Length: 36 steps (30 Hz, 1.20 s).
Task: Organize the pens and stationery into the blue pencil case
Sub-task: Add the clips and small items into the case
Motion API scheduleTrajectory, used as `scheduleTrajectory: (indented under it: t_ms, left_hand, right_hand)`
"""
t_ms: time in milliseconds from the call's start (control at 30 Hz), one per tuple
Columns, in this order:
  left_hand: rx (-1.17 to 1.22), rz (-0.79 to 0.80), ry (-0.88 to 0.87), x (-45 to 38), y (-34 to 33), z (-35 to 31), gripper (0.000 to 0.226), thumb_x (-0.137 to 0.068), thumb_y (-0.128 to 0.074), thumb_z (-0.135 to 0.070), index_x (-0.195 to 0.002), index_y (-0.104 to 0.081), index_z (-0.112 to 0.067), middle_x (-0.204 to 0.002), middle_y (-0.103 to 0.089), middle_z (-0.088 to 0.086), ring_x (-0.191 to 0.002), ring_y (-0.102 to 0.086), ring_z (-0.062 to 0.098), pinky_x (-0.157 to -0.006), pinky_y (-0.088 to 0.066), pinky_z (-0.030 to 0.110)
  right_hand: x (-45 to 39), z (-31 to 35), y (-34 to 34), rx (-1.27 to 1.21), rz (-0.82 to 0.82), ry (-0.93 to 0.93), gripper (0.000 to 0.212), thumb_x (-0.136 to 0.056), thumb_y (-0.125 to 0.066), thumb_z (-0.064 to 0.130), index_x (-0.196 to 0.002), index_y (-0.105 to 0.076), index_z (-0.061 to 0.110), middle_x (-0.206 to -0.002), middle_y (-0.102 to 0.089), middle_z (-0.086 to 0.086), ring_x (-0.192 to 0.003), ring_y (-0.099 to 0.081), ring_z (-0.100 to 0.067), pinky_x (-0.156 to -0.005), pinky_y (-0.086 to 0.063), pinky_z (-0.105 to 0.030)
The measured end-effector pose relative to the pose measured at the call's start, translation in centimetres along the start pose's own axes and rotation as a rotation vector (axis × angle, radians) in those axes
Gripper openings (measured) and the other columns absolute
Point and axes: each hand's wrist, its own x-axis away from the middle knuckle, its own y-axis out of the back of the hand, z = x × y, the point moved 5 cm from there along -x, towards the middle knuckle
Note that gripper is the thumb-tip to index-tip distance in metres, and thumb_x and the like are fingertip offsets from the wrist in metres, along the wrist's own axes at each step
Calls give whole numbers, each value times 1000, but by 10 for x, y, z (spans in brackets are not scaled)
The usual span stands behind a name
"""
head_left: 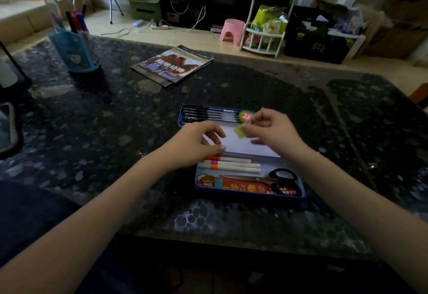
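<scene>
The blue pencil case [303,195] lies open on the dark table. Its far half holds several black pens [208,114] and a small green eraser with a pink spot [246,116]. The near half holds white markers [234,166], black-handled scissors [281,177], a red printed card [250,186] and a clip [206,180]. A white flap [243,143] lies across the middle. My left hand [201,142] rests on the flap's left edge, fingers curled against it. My right hand [271,129] pinches a small yellow-green piece [239,131] over the flap.
A blue pen holder [76,50] with several pens stands at the far left of the table. A booklet [172,64] lies beyond the case. Dark objects [9,108] sit at the left edge. Beyond the table are a pink stool [231,30] and a white rack [266,36].
</scene>
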Motion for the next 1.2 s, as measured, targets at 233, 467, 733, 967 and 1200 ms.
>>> scheduleTrajectory:
  t_ms: [233, 467, 733, 967, 1200]
  left_hand:
    - [270, 84, 65, 4, -5, -4, 11, -79, -71, -7, -87, -64, -8, -78, -70, 6, -62, -70, 14, -58, -55, 21]
    - [-24, 256, 26, 6, -1, -4, 9, -77, -74, -16, -86, -74, -14, -82, -73, -3, -72, -65, 1, -66, -51, 12]
    - [-235, 388, 51, 10, -5, 2, 7, -81, -70, -18, -88, -72, -18, -76, -66, -12, -59, -55, -11, -59, -40, 7]
    - [-377, 423, 67, 10, -8, 5, 5, -81, -70, -21, -83, -72, -24, -77, -61, -11, -67, -51, 3, -68, -44, 18]
    - [-356, 413, 84, 9, -9, 8, 16, -76, -75, -19, -66, -65, -29, -67, -58, -15, -64, -52, 1, -60, -39, 11]
  right_hand:
    - [49, -12, -33, -327, 250, -181, 6, -83, -68, 10, -80, -63, 10, -77, -72, -15, -69, -71, -21, -69, -60, -30]
    - [55, -23, -33, 121, 314, -112, 13, -86, -64, 33, -83, -72, 23, -81, -70, 5, -74, -64, -7, -65, -51, -22]
    - [59, -25, -50, 209, 382, -6, 5, -84, -67, 25, -85, -69, 20, -84, -71, 4, -80, -68, -7, -76, -57, -26]
    - [63, -21, -56, 302, 430, 111, 13, -83, -69, 21, -78, -60, 29, -74, -65, 11, -65, -59, 10, -57, -44, -7]
    - [62, -22, -56, 295, 411, 146, 14, -79, -73, 21, -74, -62, 28, -72, -66, 10, -63, -58, 8, -59, -45, -10]
